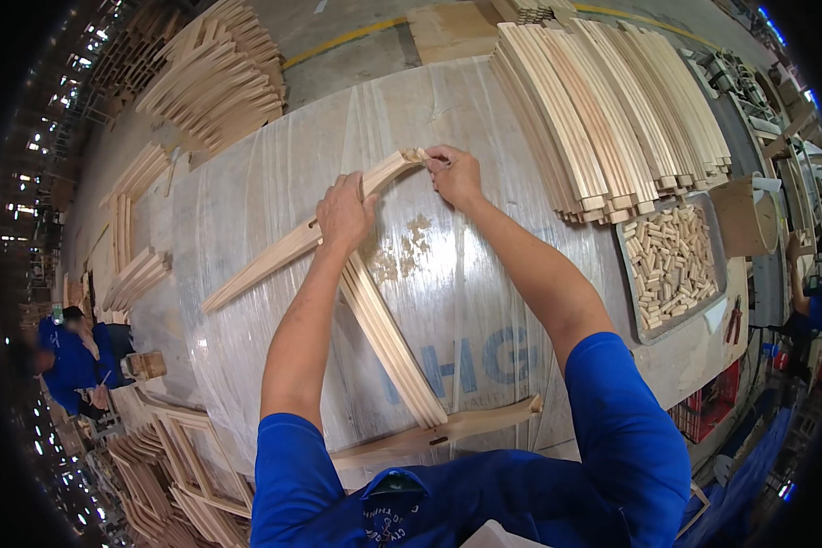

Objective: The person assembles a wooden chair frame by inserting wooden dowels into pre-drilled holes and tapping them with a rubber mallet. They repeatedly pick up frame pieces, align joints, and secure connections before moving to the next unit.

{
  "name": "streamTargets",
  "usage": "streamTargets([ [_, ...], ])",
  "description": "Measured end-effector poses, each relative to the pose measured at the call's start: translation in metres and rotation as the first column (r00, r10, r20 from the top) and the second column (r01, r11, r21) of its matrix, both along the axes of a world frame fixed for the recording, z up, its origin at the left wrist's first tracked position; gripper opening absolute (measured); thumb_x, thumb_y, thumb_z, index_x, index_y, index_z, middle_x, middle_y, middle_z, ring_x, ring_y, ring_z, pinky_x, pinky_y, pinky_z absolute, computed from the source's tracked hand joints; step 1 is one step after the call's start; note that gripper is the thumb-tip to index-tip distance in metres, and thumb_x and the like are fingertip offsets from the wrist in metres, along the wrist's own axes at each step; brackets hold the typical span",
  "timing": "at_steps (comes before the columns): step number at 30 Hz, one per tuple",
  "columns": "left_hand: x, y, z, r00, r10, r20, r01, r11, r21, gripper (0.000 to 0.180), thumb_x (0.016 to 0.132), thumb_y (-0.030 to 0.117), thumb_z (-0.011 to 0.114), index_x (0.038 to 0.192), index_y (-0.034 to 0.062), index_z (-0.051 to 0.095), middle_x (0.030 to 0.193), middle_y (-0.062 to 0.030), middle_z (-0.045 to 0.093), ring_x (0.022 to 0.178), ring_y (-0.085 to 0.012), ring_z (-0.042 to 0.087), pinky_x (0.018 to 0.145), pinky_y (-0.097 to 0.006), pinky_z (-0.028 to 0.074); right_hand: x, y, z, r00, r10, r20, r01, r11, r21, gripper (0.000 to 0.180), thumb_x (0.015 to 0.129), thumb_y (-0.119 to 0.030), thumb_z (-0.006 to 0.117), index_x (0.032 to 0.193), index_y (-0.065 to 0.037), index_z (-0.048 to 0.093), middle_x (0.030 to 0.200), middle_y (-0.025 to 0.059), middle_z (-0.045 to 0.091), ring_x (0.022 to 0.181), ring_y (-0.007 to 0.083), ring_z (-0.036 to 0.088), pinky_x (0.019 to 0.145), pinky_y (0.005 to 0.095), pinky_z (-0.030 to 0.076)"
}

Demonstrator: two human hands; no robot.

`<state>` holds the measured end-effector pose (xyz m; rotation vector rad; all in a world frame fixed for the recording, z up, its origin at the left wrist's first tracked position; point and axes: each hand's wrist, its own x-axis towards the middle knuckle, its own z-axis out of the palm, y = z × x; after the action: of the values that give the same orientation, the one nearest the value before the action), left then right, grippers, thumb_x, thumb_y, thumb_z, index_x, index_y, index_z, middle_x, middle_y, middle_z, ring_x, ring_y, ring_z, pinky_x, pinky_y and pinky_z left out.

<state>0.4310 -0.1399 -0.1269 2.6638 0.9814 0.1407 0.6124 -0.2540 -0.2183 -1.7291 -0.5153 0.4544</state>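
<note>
My left hand [345,212] is wrapped over a curved wooden leg [274,263] that slants across the wrapped tabletop. At the leg's far right end, the fingers of my right hand [454,173] are closed beside its notched tip; whatever they pinch is too small and hidden to name. A straight grooved wooden rail [393,338] runs from under my left hand toward me. Its near end meets a second curved wooden leg [484,420], which lies close to my body and is partly hidden by my shirt.
Long wooden slats [603,110] are stacked at the far right. Nearer stands a metal tray [647,331] of short wooden dowels [671,260], with pliers [732,321] beside it. More wooden parts [215,78] pile up at the left, where a person in blue [73,356] sits.
</note>
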Motion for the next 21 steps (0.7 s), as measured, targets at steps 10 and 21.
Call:
streamTargets([
  [10,0.0,-0.004,-0.022,1.0,0.022,0.006,-0.022,0.999,-0.029,0.042,0.092,0.025,0.074,0.128,0.0059,0.063,0.121,-0.0143,0.065,0.114,-0.0344,0.063,0.096,-0.049,0.048,-0.014,-0.007,0.022,0.895,0.046,-0.443,-0.016,0.997,0.071,0.017,0.098,-0.01,0.065,0.107,-0.001,0.077,0.085,0.0097,0.074,0.066,0.0152,0.067,0.052,0.0303,0.052],
  [21,0.006,-0.01,-0.033,1.0,0.004,0.018,-0.004,0.999,-0.05,0.049,0.09,0.026,0.075,0.132,0.0049,0.062,0.123,-0.0145,0.066,0.117,-0.0343,0.063,0.099,-0.048,0.048,0.016,-0.005,0.017,0.983,0.156,0.1,-0.138,0.977,-0.164,0.012,0.092,-0.011,0.065,0.096,-0.003,0.073,0.079,0.0155,0.072,0.074,0.0253,0.071,0.068,0.0401,0.056],
])
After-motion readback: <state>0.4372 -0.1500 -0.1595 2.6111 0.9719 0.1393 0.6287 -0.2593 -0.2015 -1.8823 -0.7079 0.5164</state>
